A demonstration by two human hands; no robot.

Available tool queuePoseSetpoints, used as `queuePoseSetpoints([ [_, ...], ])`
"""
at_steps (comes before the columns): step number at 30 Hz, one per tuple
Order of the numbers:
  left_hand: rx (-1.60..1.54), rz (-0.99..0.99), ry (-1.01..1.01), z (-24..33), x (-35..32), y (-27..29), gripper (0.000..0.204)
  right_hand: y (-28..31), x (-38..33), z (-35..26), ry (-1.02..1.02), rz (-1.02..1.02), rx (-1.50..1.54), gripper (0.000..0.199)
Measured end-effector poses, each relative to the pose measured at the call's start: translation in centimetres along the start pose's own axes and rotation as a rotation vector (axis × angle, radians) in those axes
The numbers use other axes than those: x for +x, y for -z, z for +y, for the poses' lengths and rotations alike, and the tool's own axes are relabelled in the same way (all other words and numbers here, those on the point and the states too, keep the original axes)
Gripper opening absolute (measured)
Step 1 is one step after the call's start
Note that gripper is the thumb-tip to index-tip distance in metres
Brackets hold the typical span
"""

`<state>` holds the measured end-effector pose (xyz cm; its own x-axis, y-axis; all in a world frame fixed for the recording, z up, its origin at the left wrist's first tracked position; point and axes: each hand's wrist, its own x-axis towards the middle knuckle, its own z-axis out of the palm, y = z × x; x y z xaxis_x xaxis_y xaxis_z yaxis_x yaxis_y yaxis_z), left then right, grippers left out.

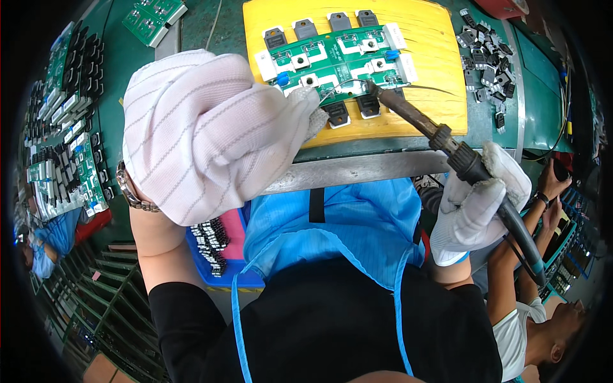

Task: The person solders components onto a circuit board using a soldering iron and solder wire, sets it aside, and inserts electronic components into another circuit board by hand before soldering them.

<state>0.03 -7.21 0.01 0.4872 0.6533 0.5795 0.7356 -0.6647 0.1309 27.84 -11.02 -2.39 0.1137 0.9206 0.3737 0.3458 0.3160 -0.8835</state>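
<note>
A soldering iron (pixel 415 115) is gripped in my right hand (pixel 482 204), which wears a white glove. Its tip touches or hovers just over the near edge of a green circuit board (pixel 329 57). My left hand (pixel 211 127), in a striped white glove, is closed in a pinch at the board's near left edge. From its fingertips a thin, silvery solder wire (pixel 338 85) curves toward the iron's tip. The board lies on a yellow block (pixel 421 54), with black three-legged components (pixel 338 113) along both long sides. White blocks sit at its ends.
Loose black components (pixel 488 67) are heaped on the green bench at right. More boards (pixel 153 19) lie at back left, and populated boards (pixel 76 159) fill the far left. A metal edge (pixel 357 171) runs along the bench front. A blue bin (pixel 223 255) sits below; another person (pixel 523 306) works at right.
</note>
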Motion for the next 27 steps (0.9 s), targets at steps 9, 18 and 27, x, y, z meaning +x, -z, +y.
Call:
queuePoseSetpoints([
  [9, 0.004, -0.013, 0.011, 0.3, 0.1, -0.1, 0.039, -0.3, -0.2, -0.9, -0.105, 0.047, 0.033, 0.046],
  [18, 0.015, -0.006, -0.056, 0.0, 0.9, 0.2, 0.035, -0.1, 0.2, 0.1, 0.069, 0.103, -0.081, 0.044],
  [27, 0.06, -0.028, -0.087, -0.2, 1.0, 0.4, 0.036, 0.3, 0.3, -0.7, -0.027, -0.042, -0.049, 0.051],
])
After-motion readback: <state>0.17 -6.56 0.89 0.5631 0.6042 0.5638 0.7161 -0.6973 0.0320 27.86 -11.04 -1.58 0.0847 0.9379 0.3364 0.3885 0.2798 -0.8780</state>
